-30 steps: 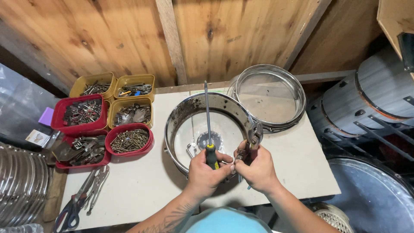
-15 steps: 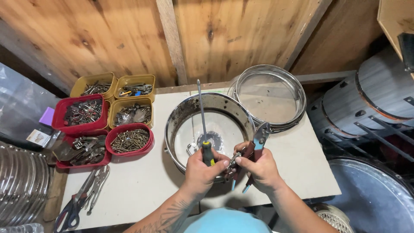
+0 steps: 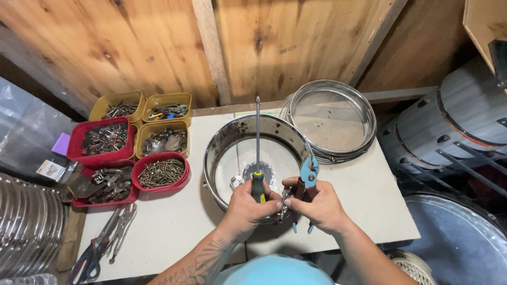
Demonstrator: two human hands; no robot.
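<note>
**Two tools gripped at the near rim of the metal drum shell**

Your left hand [image 3: 248, 203] is closed tight round the dark, yellow-marked handle of a long screwdriver [image 3: 257, 153], whose thin shaft stands nearly upright and points away from you. Your right hand [image 3: 319, 206] is wrapped round the blue handles of a pair of pliers [image 3: 306, 179], with the jaws up; what they bite on, if anything, is too small to tell. Both hands meet at the near rim of the drum shell [image 3: 222, 142], which lies flat on the white table [image 3: 174, 227], about in its middle.

The screwdriver looks stiff and light, but its long shaft will swing wide, so hold it low on the handle, as you do. The shell looks like rigid sheet metal with a thin, possibly sharp rim and small fittings on its wall; I judge it safest taken by the outer wall, not the edge.

For room: the table's near-left and right parts lie open. To the left sit red and yellow trays of screws [image 3: 158, 171], and near them loose hand tools [image 3: 113, 232] at the table's edge. Far right, a stack of metal hoops [image 3: 332, 121] just touches or nearly touches the shell. The wooden wall [image 3: 132, 47] closes the far side, and a larger drum [image 3: 459, 126] stands off the table's right edge.
</note>
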